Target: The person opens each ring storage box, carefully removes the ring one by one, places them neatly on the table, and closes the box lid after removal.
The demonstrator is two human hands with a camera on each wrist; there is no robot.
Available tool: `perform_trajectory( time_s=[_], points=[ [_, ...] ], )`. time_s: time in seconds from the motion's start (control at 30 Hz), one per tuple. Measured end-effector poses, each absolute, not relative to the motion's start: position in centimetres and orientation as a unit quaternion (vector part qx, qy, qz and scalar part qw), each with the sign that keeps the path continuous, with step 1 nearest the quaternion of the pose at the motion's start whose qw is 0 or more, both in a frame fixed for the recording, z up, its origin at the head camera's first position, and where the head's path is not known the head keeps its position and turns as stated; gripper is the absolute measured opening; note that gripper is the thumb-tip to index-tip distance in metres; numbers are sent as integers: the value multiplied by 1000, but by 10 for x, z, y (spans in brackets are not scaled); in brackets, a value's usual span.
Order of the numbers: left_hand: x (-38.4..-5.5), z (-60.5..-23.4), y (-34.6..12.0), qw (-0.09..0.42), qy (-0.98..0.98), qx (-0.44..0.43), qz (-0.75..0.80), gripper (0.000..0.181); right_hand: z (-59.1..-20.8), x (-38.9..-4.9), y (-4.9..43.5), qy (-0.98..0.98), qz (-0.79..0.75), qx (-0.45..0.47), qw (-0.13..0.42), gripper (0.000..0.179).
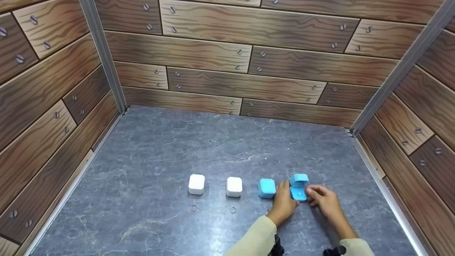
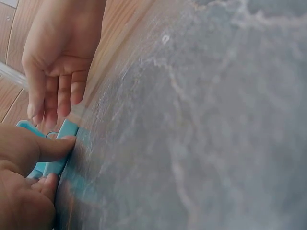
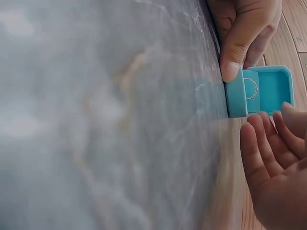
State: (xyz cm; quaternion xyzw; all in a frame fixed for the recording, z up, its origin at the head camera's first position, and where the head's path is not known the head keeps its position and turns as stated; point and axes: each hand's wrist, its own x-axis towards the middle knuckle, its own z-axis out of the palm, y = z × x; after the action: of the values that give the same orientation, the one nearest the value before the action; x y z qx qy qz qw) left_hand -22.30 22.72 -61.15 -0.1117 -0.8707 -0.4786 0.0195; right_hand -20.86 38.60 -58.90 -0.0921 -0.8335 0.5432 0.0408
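A light-blue ring box [image 1: 299, 178] stands with its lid up at the right of the row. Holding its base is my left hand [image 1: 283, 203], with the thumb [image 3: 235, 62] on the front wall in the right wrist view. A thin ring [image 3: 257, 88] sits upright in the slot of the box. My right hand [image 1: 327, 205] hovers just right of the box, fingers loosely bent and nothing visible in them. To the left of my left hand is a second light-blue box [image 1: 267, 187], its lid down.
Two white ring boxes [image 1: 196, 184], [image 1: 234, 186], lids down, stand farther left. A ring [image 1: 193, 205] lies before one and another ring [image 1: 233, 207] before the other. A third ring [image 1: 268, 211] is partly hidden by my left wrist. Wood-patterned walls [image 1: 206, 80] enclose the grey marbled tabletop [image 1: 142, 177].
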Motion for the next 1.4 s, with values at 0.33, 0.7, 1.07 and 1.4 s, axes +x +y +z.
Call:
perform_trajectory(
  time_s=[0.33,0.7,1.07,1.4],
  points=[
    [-224,-614,227,48,-872,-122,-471,75,-593,-209,383,-863,502,-48,25,25],
    [-222,-617,226,48,-872,-114,-474,74,-595,-210,377,-887,459,-51,17,17],
    [-222,-618,226,53,-866,-120,-483,76,-595,-213,378,-880,470,-61,20,14],
    [-220,-619,226,56,-864,-124,-485,75,-596,-212,381,-854,513,-90,9,18]
  ],
)
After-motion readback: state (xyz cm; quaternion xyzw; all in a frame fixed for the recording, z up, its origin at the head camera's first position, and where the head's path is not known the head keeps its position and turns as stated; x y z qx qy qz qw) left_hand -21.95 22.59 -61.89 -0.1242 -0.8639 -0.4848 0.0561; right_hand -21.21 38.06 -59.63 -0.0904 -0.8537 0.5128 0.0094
